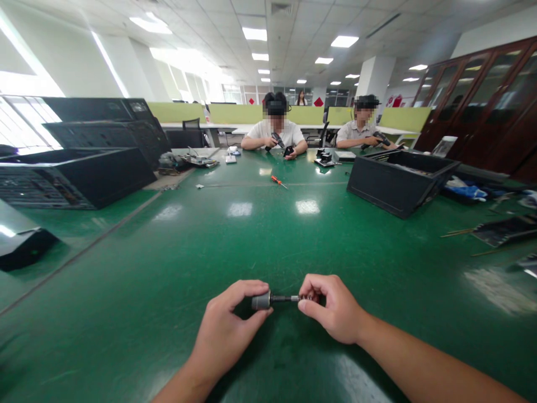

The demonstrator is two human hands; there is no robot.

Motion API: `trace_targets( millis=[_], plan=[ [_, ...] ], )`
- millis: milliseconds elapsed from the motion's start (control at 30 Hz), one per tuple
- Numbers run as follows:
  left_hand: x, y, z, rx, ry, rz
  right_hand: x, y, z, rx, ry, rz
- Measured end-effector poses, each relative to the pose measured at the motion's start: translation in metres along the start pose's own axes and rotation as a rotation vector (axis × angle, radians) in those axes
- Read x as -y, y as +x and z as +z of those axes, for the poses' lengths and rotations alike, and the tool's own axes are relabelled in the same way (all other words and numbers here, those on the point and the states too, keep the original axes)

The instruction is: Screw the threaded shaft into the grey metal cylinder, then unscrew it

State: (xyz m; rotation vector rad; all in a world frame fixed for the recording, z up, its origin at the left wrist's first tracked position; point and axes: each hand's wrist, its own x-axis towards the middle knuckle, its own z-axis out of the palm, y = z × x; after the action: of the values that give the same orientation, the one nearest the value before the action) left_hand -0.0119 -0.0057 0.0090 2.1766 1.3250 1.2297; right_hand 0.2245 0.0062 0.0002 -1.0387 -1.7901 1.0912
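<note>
Near the front of the green table (201,252), a small grey cylinder (262,301) with a thin dark shaft (283,299) is held level between both hands. My left hand (229,319) is closed around the cylinder, its thumb below and fingers above. The shaft points right, with a shiny metal section toward its end. My right hand (333,308) pinches that end between thumb and curled fingers. A ridged metal piece shows partly there; the fingers hide the rest, so its kind is unclear.
An orange screwdriver (278,181) lies farther out. Dark computer cases (75,179) stand at left, and an open black case (390,182) at right. Two people (274,131) sit across the table with power drills. Metal parts (509,229) lie along the right edge.
</note>
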Motion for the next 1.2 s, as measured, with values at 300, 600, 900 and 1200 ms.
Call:
trace_targets(
  millis=[300,600,900,1200],
  plan=[
    [0.005,0.000,0.001,0.005,0.010,-0.031,-0.001,0.001,-0.001,-0.014,0.016,-0.009],
    [0.003,-0.001,-0.002,-0.018,0.021,-0.260,-0.005,0.000,-0.001,-0.093,0.122,-0.016],
    [0.004,0.011,0.002,-0.347,-0.630,-0.701,-0.005,0.004,0.003,-0.037,-0.031,0.020],
    [-0.021,0.009,-0.047,-0.345,-0.560,-0.714,-0.003,0.004,0.004,-0.019,-0.065,0.034]
  ],
)
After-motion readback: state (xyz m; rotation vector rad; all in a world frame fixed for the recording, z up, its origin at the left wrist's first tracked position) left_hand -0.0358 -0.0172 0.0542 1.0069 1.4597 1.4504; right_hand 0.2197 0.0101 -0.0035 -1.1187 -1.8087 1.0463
